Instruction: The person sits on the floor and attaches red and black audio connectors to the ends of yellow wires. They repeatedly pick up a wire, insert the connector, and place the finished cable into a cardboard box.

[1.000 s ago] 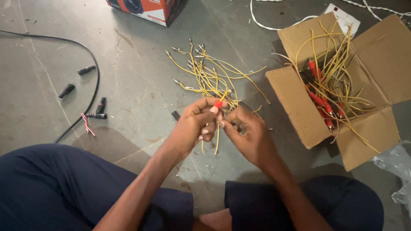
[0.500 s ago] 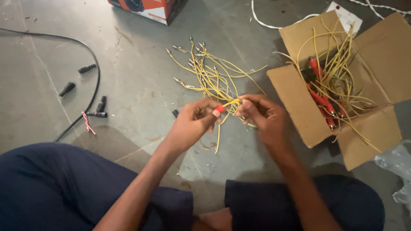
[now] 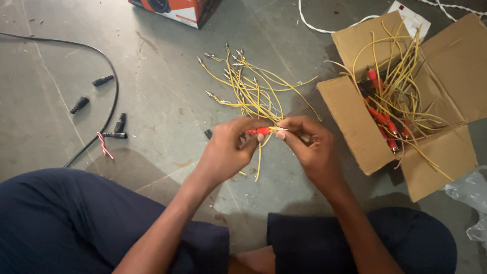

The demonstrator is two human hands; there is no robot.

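Two hands: both pinching one red plug [image 3: 257, 131] over the floor.
Left hand [image 3: 227, 152]: grips plug body.
Right hand [image 3: 310, 147]: grips yellow wire [image 3: 278, 129] end.
Axis: horizontal, between hands; left nearer.

Both hands [image 3: 231, 152] were bare, with no rings, watch or gloves. The forearms [image 3: 167, 228] were uncovered, sleeveless to the frame's edge. Dark navy trousers [image 3: 61, 218] covered both legs.

Ahead of my left hand [image 3: 225, 152] and right hand [image 3: 309, 149] a heap of yellow wires [image 3: 248, 86] blocks the floor [image 3: 162, 96]. The open cardboard box [image 3: 355, 127] walls my right; leftward lies bare concrete until the black cable [image 3: 109, 109] and black plugs [image 3: 119, 129].
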